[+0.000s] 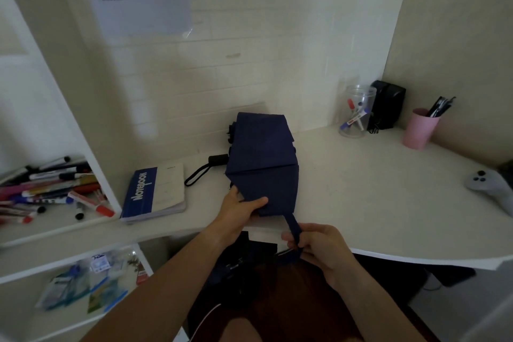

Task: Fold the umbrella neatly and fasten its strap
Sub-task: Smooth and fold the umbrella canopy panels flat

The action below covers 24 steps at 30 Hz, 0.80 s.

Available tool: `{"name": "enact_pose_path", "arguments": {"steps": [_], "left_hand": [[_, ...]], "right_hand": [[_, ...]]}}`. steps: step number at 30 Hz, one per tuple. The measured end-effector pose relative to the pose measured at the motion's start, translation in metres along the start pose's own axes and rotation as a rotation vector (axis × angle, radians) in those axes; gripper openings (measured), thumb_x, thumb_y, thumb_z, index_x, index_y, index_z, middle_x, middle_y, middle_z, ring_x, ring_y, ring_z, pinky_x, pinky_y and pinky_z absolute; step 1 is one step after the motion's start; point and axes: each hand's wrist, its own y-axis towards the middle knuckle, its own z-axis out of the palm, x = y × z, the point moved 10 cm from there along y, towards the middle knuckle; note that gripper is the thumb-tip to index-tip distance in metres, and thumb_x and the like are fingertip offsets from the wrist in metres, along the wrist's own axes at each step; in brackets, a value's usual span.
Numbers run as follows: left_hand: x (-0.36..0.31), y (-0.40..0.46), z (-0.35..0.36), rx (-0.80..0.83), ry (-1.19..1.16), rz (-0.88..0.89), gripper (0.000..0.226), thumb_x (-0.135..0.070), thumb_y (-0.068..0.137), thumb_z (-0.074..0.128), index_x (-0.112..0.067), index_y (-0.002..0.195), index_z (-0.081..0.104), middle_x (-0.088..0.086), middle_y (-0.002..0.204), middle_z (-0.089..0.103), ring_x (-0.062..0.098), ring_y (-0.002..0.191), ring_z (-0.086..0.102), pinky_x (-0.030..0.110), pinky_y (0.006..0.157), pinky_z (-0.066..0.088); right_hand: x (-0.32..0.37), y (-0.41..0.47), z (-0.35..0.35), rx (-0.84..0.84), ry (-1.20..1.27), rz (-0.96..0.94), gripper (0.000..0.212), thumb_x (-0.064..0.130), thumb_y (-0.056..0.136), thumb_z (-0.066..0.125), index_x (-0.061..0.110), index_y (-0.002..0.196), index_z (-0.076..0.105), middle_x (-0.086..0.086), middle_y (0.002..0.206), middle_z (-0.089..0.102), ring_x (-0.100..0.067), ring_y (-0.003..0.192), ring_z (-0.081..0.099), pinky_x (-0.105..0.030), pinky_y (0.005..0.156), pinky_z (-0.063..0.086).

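A navy blue folding umbrella lies on the white desk, its canopy loosely gathered and its black handle with a wrist loop pointing left. My left hand grips the near lower edge of the canopy fabric. The umbrella's navy strap hangs from that edge toward me over the desk's front. My right hand pinches the strap's free end between thumb and fingers, just below the desk edge.
A blue notebook lies left of the umbrella. A shelf of markers stands at far left. At the back right are a clear jar, a black speaker and a pink cup of pens. A grey controller rests at far right.
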Motion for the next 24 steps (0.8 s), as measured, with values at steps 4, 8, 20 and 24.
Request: {"name": "enact_pose_path", "arguments": {"steps": [4, 8, 20, 24], "left_hand": [[-0.009, -0.001, -0.008, -0.075, 0.229, 0.086, 0.069, -0.007, 0.079, 0.086, -0.027, 0.135, 0.051, 0.001, 0.128, 0.067, 0.023, 0.114, 0.067, 0.046, 0.101, 0.055], [-0.013, 0.001, -0.013, -0.182, 0.356, 0.138, 0.059, -0.018, 0.077, 0.088, -0.031, 0.124, 0.055, 0.001, 0.122, 0.070, 0.024, 0.108, 0.069, 0.053, 0.095, 0.057], [-0.069, -0.050, -0.014, -0.522, 0.892, 0.675, 0.042, -0.028, 0.090, 0.074, -0.021, 0.123, 0.049, 0.002, 0.110, 0.055, 0.020, 0.103, 0.055, 0.034, 0.088, 0.049], [-0.035, -0.017, 0.033, -0.081, 1.306, 0.625, 0.042, -0.047, 0.103, 0.047, -0.031, 0.141, 0.052, 0.002, 0.150, 0.046, 0.024, 0.138, 0.040, 0.039, 0.114, 0.035]], "right_hand": [[-0.020, 0.000, -0.005, -0.016, 0.010, -0.011, 0.041, -0.022, 0.080, 0.039, -0.003, 0.100, 0.070, -0.015, 0.083, 0.074, -0.023, 0.073, 0.064, -0.035, 0.068, 0.053], [-0.030, 0.004, -0.013, 0.030, 0.018, -0.025, 0.038, -0.020, 0.083, 0.042, -0.005, 0.094, 0.075, -0.017, 0.081, 0.071, -0.022, 0.072, 0.064, -0.030, 0.060, 0.047], [-0.081, -0.016, -0.022, 0.065, -0.147, 0.114, 0.013, 0.001, 0.079, 0.077, 0.006, 0.091, 0.078, -0.023, 0.096, 0.076, -0.033, 0.094, 0.070, -0.035, 0.076, 0.051], [-0.089, -0.018, -0.020, 0.079, -0.178, 0.126, 0.009, -0.001, 0.082, 0.075, 0.002, 0.090, 0.078, -0.017, 0.085, 0.079, -0.034, 0.085, 0.070, -0.035, 0.071, 0.047]]}}
